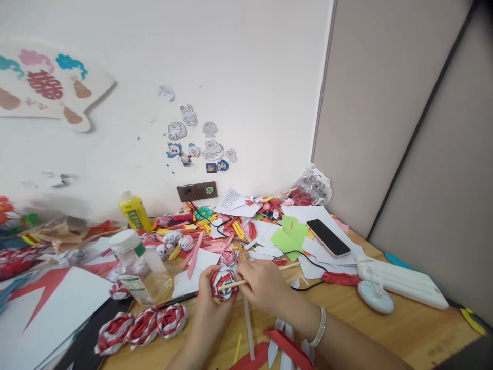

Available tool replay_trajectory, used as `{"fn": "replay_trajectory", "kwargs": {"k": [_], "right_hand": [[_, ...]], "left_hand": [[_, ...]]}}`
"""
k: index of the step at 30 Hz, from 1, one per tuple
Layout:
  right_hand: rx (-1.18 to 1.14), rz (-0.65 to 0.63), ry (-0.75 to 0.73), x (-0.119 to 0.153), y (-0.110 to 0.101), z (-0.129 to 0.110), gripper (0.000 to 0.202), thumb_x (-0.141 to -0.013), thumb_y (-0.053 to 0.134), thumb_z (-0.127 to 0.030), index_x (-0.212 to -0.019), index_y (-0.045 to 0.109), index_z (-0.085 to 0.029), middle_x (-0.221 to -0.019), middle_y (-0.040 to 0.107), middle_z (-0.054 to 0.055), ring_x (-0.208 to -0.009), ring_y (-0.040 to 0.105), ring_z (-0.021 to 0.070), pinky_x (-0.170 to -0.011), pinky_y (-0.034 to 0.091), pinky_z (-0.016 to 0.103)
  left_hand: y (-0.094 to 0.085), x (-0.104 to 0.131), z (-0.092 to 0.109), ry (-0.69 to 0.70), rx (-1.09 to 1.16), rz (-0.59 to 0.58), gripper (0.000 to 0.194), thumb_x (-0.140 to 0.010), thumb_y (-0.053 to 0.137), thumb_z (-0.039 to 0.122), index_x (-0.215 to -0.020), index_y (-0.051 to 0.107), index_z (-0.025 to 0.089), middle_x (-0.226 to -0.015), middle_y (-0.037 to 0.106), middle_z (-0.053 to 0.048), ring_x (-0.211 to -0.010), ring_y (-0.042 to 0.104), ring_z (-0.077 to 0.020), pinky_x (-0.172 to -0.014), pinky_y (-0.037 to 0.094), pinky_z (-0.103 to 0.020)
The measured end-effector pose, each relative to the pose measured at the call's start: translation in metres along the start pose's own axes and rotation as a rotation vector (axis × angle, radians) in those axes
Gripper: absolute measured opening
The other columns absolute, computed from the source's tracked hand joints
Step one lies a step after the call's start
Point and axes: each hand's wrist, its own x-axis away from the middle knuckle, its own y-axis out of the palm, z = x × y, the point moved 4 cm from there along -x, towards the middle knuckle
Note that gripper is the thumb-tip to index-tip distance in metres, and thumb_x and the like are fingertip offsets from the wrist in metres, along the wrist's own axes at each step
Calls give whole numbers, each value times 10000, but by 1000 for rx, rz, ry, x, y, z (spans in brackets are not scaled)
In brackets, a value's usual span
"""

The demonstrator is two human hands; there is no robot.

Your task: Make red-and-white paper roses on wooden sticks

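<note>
My left hand [210,303] is wrapped round a red-and-white twisted paper flower [222,277]. In my right hand [264,285] is a thin wooden stick [232,284], pinched so that its left end lies against the flower's face. The stick's other end shows past the knuckles. Below my right hand a translucent white stick [248,329] runs down toward the front; whether my fingers touch it I cannot tell. Just behind the hands sits a smaller pink-and-white paper flower [228,256]. Three larger red-and-white twisted paper flowers [144,329] lie in a row at left.
A clear plastic jar [152,277] and a yellow bottle [135,210] stand at left. Coloured paper scraps [239,228] cover the back. A phone [328,238], white power strip [402,282] and mouse [375,296] are at right. Red paper strips [288,349] lie in front.
</note>
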Motion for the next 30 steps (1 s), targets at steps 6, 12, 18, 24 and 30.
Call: {"fn": "replay_trajectory", "kwargs": {"k": [6,12,18,24,30], "right_hand": [[101,-6,-39,0,4,-6,32,-799,471,-181,-786,501,-179,-699,606,16,-626,542,164,-543,315,275],[161,11,-58,-1,4,-6,38,-814,480,-207,-801,499,-177,-705,605,24,-617,548,169,-528,324,280],[144,84,-65,0,3,-2,89,-838,445,-223,-769,487,-185,-692,588,19,-619,537,166,-540,326,281],[138,46,-126,0,8,-2,104,-849,424,-209,-769,483,-179,-670,583,31,-600,532,177,-526,326,285],[-100,179,-3,1,-7,9,277,-919,334,-368,-1002,475,-145,-792,623,54,-681,582,185,-595,376,276]], "left_hand": [[1,2,-1,16,-13,18,397,-649,613,194,-994,415,209,-913,530,-15,-820,589,-184,-715,490,-332],[1,2,1,13,-31,17,407,-656,622,190,-1010,421,208,-905,549,-10,-794,601,-170,-707,501,-311],[0,2,2,37,-43,3,418,-645,632,192,-1010,429,212,-895,571,-9,-773,614,-169,-694,511,-309],[2,3,-3,28,-48,-33,421,-656,600,181,-1033,414,213,-904,557,-12,-771,607,-165,-696,509,-306],[2,-3,1,47,-42,-35,413,-657,611,234,-1039,455,209,-1000,587,-48,-900,611,-214,-788,497,-354]]}}
